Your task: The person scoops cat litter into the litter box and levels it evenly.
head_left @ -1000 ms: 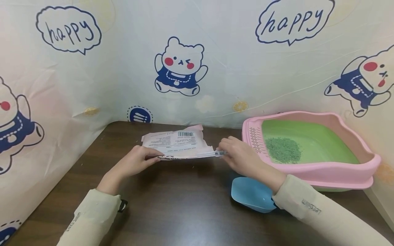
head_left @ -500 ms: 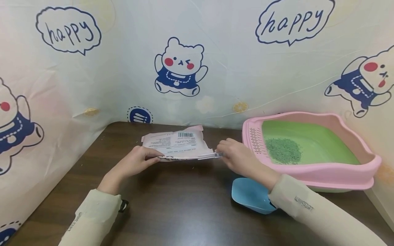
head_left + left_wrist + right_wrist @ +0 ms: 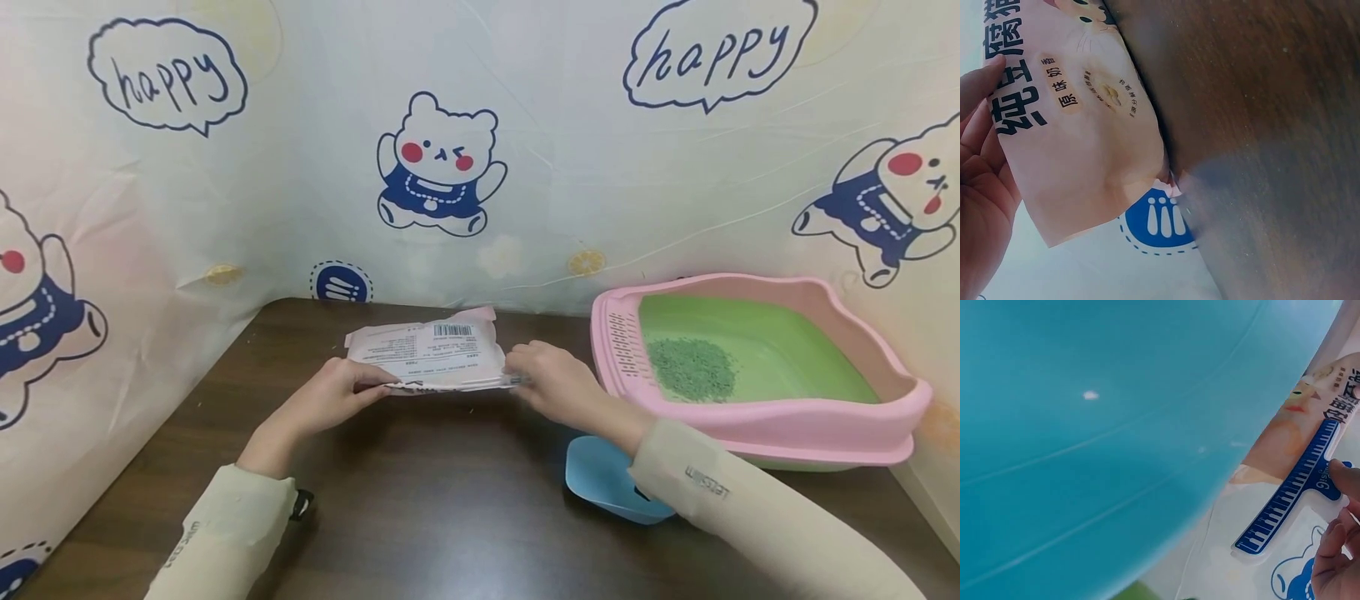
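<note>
My left hand pinches the near edge of a pale pink cat litter bag, which lies barcode side up at the back of the table. In the left wrist view the bag's printed front shows, with my thumb on its folded edge. At the bag's right end, my right hand grips a clip, mostly hidden in the head view. The right wrist view shows this blue and white piano-key clip between thumb and fingers, close against the bag's edge; whether it bites the bag, I cannot tell.
A light blue scoop lies under my right forearm and fills much of the right wrist view. To the right stands a pink-rimmed litter box with green granules on its floor. A printed cloth hangs behind the dark wooden table.
My right hand has moved left with the clip, along the bag's near edge. The left hand keeps its hold on the bag almost unmoved.
</note>
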The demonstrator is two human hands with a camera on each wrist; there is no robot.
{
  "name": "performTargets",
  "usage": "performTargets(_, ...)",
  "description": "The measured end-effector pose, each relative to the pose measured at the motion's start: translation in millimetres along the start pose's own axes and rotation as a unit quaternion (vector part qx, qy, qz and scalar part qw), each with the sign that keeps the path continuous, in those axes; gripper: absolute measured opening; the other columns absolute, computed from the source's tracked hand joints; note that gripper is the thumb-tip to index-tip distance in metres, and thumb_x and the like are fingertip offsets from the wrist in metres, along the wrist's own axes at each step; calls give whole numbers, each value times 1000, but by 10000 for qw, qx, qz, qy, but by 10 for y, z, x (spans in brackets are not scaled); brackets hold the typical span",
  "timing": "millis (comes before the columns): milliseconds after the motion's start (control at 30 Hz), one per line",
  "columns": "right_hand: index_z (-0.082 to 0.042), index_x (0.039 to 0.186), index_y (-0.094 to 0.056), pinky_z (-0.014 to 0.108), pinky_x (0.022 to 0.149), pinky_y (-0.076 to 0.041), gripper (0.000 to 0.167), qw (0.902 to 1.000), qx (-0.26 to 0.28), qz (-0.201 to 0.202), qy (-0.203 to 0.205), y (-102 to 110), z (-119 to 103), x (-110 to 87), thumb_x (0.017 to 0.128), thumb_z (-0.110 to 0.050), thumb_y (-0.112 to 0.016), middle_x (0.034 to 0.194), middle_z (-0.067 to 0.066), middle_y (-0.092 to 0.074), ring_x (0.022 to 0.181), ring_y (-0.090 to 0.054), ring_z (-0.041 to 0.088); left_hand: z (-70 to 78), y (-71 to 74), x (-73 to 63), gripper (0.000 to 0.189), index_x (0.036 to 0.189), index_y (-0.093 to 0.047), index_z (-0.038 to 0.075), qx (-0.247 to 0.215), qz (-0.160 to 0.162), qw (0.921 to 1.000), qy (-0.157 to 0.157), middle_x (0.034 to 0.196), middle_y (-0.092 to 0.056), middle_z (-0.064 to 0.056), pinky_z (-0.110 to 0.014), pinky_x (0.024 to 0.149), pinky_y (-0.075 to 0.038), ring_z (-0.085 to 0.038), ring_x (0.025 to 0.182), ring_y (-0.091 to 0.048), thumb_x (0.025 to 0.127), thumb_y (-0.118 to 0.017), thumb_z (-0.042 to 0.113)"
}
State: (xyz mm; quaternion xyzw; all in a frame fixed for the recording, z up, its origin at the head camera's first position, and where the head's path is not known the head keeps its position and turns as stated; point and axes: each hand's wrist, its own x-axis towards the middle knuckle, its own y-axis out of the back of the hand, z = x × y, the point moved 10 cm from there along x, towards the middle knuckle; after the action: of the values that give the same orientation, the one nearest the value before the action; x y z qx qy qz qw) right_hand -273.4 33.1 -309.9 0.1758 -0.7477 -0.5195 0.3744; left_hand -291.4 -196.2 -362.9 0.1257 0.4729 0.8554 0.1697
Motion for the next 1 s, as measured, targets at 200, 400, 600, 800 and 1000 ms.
performTargets(200, -13, 94, -70, 28, 70, -52, 15, 9999, 132, -41, 26, -47, -63, 86, 82, -8, -78, 95, 0, -73, 82, -59, 15, 23, 7, -8, 22, 112, -77, 11, 26, 29, 10000, -42, 107, -75, -6, -22, 65, -50, -16, 83, -61, 92, -69, 13)
performTargets(400, -12, 96, -70, 29, 74, -53, 15, 9996, 187, -198, -51, -115, -110, 177, 83, -8, -77, 99, 1, -73, 85, -60, 15, 28, 9, -18, 21, 112, -77, 11, 73, 35, 9999, -62, 108, -75, -7, -23, 67, -50, -16, 85, -61, 92, -69, 12)
performTargets(600, -13, 100, -72, 32, 81, -56, 17, 9989, 237, -361, -191, -181, -161, 265, 84, -10, -77, 103, 2, -74, 91, -63, 17, 39, 10, -22, 21, 111, -77, 11, 136, 26, 9999, -102, 109, -75, -7, -26, 74, -54, -16, 86, -62, 91, -70, 11)
performTargets(800, -13, 99, -71, 31, 78, -56, 14, 9978, 369, -494, -238, -247, -253, 359, 85, -11, -76, 103, 1, -75, 88, -65, 16, 62, 19, -41, 21, 110, -78, 11, 224, 38, 9996, -147, 110, -75, -8, -27, 74, -54, -16, 86, -62, 91, -70, 10)
performTargets(1000, -14, 102, -71, 30, 74, -55, 15, 9968, 317, -690, -265, -324, -350, 445, 87, -15, -75, 105, -1, -75, 86, -66, 16, 82, 16, -56, 20, 108, -78, 11, 206, 23, 9996, -211, 107, -75, -8, -23, 66, -50, -16, 83, -61, 90, -71, 9)
